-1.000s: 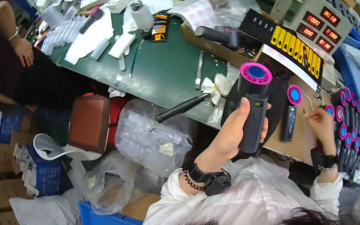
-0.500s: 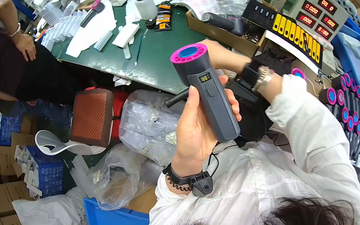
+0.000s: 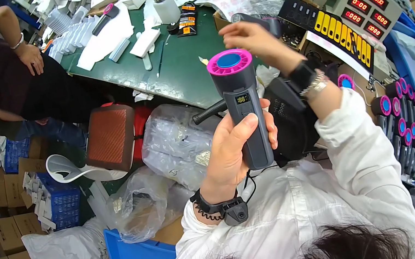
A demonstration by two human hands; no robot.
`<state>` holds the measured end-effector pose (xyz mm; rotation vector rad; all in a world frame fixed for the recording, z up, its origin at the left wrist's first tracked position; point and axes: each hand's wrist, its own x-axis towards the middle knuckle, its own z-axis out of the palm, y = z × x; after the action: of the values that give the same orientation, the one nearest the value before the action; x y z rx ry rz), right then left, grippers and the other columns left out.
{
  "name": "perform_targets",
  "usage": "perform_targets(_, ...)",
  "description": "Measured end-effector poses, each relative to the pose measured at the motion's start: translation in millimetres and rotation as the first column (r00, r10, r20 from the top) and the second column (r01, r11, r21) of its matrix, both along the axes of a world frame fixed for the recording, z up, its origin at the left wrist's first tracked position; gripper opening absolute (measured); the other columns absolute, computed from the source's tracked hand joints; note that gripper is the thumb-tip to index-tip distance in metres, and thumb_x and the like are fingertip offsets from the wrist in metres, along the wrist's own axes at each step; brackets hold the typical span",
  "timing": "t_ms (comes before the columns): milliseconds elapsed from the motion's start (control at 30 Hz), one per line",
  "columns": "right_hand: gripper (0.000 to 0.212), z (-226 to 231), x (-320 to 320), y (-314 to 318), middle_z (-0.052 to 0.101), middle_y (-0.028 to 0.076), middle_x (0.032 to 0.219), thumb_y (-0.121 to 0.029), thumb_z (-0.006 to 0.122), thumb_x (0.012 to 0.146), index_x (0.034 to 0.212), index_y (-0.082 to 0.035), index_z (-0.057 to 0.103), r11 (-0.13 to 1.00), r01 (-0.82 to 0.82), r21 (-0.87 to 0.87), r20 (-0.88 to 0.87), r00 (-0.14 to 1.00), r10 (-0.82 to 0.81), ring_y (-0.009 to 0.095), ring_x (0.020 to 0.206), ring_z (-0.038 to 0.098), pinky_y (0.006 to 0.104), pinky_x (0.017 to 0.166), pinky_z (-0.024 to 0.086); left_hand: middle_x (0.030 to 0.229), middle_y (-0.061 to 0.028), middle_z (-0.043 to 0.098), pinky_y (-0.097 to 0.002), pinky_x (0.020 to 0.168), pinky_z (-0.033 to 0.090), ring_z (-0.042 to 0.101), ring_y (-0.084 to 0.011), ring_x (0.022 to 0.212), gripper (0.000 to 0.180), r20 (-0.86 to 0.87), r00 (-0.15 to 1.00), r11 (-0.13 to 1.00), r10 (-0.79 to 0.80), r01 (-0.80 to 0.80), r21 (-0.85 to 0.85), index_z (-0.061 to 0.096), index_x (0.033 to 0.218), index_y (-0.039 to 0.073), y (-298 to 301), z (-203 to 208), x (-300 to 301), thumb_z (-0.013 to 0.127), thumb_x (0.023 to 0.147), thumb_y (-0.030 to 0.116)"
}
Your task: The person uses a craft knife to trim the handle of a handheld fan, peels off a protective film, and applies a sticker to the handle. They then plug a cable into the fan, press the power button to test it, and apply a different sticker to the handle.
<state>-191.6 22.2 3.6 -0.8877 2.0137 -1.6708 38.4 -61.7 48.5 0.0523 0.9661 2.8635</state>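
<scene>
My left hand (image 3: 234, 141) is wrapped around the dark grey handle of a handheld fan (image 3: 254, 138), its thumb pressing the front just below a small lit display. The fan stands upright, and its head carries a pink ring around a blue disc. Behind and to the right of the fan head, my right hand (image 3: 252, 38) is raised with fingers stretched out and nothing visible in them. Near those fingers, partly hidden, lies another dark handheld device (image 3: 261, 23) over a cardboard box. Black bands are strapped round both my wrists.
Several similar fans (image 3: 409, 121) stand in rows at the right. A meter with red digits (image 3: 366, 7) stands beside a yellow-and-black strip rack (image 3: 340, 31). The green table (image 3: 182, 78) holds a bottle (image 3: 165, 8), papers and white boxes. Another person (image 3: 22, 56) is at the left, near a brown-backed chair (image 3: 109, 138).
My right hand has come away from behind the fan head and lifted up, fingers extended. The fan has shifted slightly right and straightened, and my left thumb now lies on its front.
</scene>
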Motion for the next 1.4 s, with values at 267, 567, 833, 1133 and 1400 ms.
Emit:
perform_targets(267, 0.031, 77.1, 72.8, 139.2, 0.057, 0.007, 0.104, -0.014, 0.055, 0.088, 0.116, -0.001, 0.051, 0.899, 0.292, -0.328, 0.127, 0.956, -0.264, 0.012, 0.091, 0.056, 0.0243, 0.077, 0.045, 0.080, -0.0079, 0.055, -0.0268, 0.061, 0.048, 0.056, -0.0135, 0.067, 0.036, 0.035, 0.988, 0.988, -0.151, 0.152, -0.021, 0.045, 0.113, -0.003, 34.9, 0.5, -16.3, 0.052, 0.089, 0.023)
perform_targets(567, 0.031, 49.2, 150.1, 227.6, 0.055, 0.008, 0.103, -0.012, 0.053, 0.088, 0.116, 0.001, 0.049, 0.747, 0.566, -0.348, 0.320, 0.821, -0.473, 0.011, 0.089, 0.055, 0.0247, 0.076, 0.046, 0.082, -0.0079, 0.056, -0.0271, 0.061, 0.048, 0.056, -0.0134, 0.069, 0.034, 0.088, 0.939, 0.931, -0.333, 0.342, -0.127, 0.046, 0.113, -0.002, 102.9, 1.5, -41.9, 0.052, 0.089, 0.021)
perform_targets(833, 0.055, 27.7, 181.2, 257.6, 0.051, 0.008, 0.106, -0.007, 0.055, 0.083, 0.132, -0.004, 0.032, 0.691, 0.560, -0.457, 0.482, 0.809, -0.337, 0.015, 0.083, 0.057, 0.0261, 0.069, 0.047, 0.083, -0.0061, 0.056, -0.0245, 0.062, 0.047, 0.055, -0.0103, 0.071, 0.030, 0.116, 0.895, 0.825, -0.431, 0.443, -0.351, 0.045, 0.113, 0.000, 182.7, -3.8, -59.2, 0.053, 0.088, 0.014)
perform_targets(1133, 0.074, 22.4, 190.6, 293.4, 0.045, 0.012, 0.121, -0.023, 0.060, 0.075, 0.137, -0.002, 0.025, 0.602, 0.626, -0.496, 0.519, 0.769, -0.373, 0.020, 0.107, 0.050, 0.0306, 0.092, 0.040, 0.087, -0.0098, 0.057, -0.0289, 0.065, 0.047, 0.058, -0.0158, 0.075, 0.040, -0.202, 0.885, 0.604, -0.421, 0.107, -0.790, 0.041, 0.115, -0.002, 238.5, -9.1, -61.1, 0.058, 0.084, 0.016)
perform_targets(1400, 0.073, 18.8, 189.6, 296.5, 0.047, 0.011, 0.120, -0.023, 0.063, 0.073, 0.135, -0.002, 0.030, 0.520, 0.651, -0.553, 0.457, 0.759, -0.464, 0.020, 0.108, 0.050, 0.0307, 0.093, 0.041, 0.086, -0.0178, 0.058, -0.0348, 0.065, 0.047, 0.061, -0.0312, 0.077, 0.045, -0.300, 0.820, 0.426, -0.487, -0.077, -0.901, 0.039, 0.117, -0.002, 244.9, 1.4, -60.5, 0.060, 0.081, 0.018)
